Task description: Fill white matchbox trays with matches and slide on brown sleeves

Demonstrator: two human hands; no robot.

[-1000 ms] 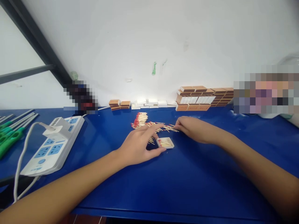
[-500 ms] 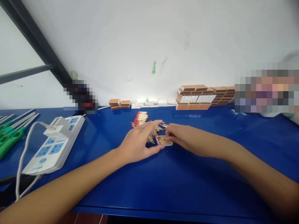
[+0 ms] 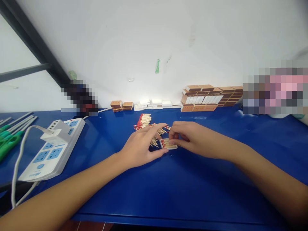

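A small white matchbox tray (image 3: 173, 148) lies on the blue table, filled with red-tipped matches (image 3: 166, 144). My left hand (image 3: 141, 146) curves round the tray's left end, its thumb at the near edge and a fingertip by the far left corner, with the index finger stretched out above. Over the tray's right end, my right hand (image 3: 185, 134) has thumb and fingers pinched at the match ends; the exact grip is partly hidden. Just beyond the left hand is a pile of loose matches (image 3: 144, 120), and more lie scattered behind the tray.
Along the wall stand closed brown matchboxes (image 3: 121, 106), white trays (image 3: 154, 103) and a taller matchbox stack (image 3: 204, 99). On the left lie a power strip (image 3: 53, 150) with a white cable and green-handled scissors (image 3: 11, 139). The blue table's (image 3: 154, 192) front edge is near.
My right hand has shifted slightly up and left, its fingers now lifted and more of the matches showing. My left hand stays round the tray. The view has moved a little.
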